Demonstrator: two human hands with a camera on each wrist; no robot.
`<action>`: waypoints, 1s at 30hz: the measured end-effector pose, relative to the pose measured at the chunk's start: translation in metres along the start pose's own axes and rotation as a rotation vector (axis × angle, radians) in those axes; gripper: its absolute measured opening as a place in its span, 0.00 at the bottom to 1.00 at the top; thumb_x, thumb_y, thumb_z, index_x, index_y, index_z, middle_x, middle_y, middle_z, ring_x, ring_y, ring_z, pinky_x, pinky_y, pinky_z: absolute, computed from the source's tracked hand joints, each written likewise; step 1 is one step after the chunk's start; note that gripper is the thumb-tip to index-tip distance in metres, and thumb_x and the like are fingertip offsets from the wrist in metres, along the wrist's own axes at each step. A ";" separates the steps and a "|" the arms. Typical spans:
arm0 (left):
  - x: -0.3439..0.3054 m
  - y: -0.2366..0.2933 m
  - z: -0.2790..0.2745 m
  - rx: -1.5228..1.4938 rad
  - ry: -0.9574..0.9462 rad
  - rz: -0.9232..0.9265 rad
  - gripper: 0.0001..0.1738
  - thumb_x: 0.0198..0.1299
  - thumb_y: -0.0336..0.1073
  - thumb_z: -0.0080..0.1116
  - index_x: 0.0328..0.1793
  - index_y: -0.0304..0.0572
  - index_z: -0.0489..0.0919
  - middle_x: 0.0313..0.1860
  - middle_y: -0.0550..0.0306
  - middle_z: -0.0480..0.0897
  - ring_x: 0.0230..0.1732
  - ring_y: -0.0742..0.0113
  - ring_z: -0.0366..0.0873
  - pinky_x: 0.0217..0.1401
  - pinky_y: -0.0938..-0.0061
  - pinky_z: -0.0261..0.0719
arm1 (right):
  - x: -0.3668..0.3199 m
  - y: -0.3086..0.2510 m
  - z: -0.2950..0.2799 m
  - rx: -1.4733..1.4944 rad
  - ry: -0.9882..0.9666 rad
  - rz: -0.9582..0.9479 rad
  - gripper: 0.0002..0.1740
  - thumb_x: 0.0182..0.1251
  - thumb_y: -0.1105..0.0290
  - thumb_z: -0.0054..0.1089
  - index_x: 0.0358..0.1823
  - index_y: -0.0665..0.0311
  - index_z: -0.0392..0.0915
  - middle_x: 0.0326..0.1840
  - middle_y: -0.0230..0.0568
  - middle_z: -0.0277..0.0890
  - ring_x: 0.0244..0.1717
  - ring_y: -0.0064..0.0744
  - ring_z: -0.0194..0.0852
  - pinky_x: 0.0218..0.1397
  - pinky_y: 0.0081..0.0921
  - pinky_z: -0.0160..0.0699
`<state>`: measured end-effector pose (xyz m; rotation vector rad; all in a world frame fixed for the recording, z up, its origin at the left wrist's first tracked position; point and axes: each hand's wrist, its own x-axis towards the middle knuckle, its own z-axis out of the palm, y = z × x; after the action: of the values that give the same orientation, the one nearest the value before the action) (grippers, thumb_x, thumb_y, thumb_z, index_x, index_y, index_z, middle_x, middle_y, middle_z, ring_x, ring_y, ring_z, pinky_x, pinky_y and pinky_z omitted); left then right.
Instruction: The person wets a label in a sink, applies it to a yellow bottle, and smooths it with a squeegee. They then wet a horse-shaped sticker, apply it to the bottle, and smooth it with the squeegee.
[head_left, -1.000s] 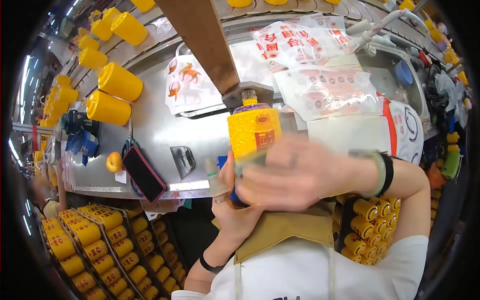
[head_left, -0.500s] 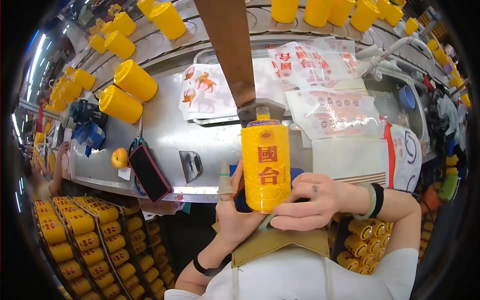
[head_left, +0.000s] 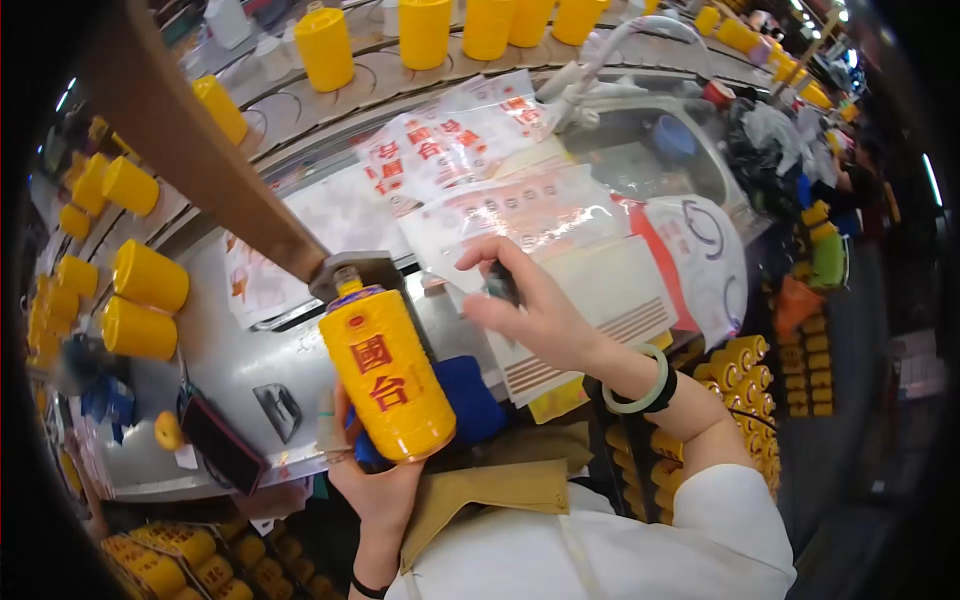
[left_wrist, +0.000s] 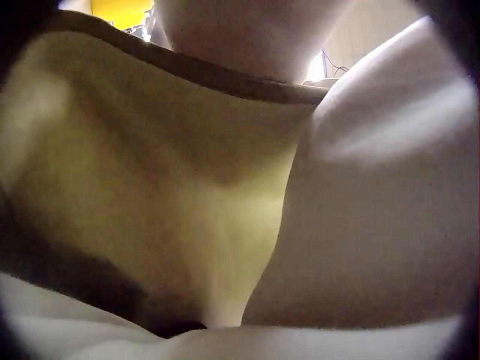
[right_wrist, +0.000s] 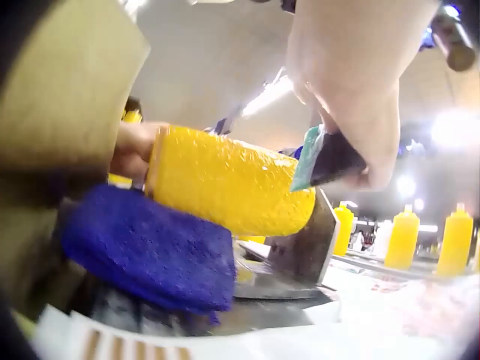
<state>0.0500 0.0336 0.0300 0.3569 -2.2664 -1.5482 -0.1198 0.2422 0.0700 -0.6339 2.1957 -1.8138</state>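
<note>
Head view alone: lettering on the bottle.

The yellow bottle bears two large dark red characters, 國 and 台, one below the other along its side; a small red oval emblem sits above them, its content too small to read. The clear printed sheets repeat 國 and 台 in bright red. On the glossy sheet in front of them, rows of small round marks are too fine to decipher. The white red-edged bag carries big dark curves and faint reddish print, both illegible. Red lettering on the stacked bottles is likewise unreadable.
</note>
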 end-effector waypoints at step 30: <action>-0.001 -0.001 0.001 0.055 -0.060 -0.030 0.63 0.39 0.25 0.87 0.83 0.39 0.61 0.74 0.49 0.69 0.71 0.58 0.74 0.73 0.63 0.78 | 0.045 0.101 -0.215 -0.872 0.127 0.545 0.29 0.60 0.49 0.76 0.52 0.66 0.87 0.44 0.50 0.87 0.46 0.48 0.88 0.54 0.38 0.84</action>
<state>0.0508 0.0348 0.0284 0.3653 -2.3633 -1.5328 -0.2715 0.4240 0.0222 -0.0053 2.8308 -0.6095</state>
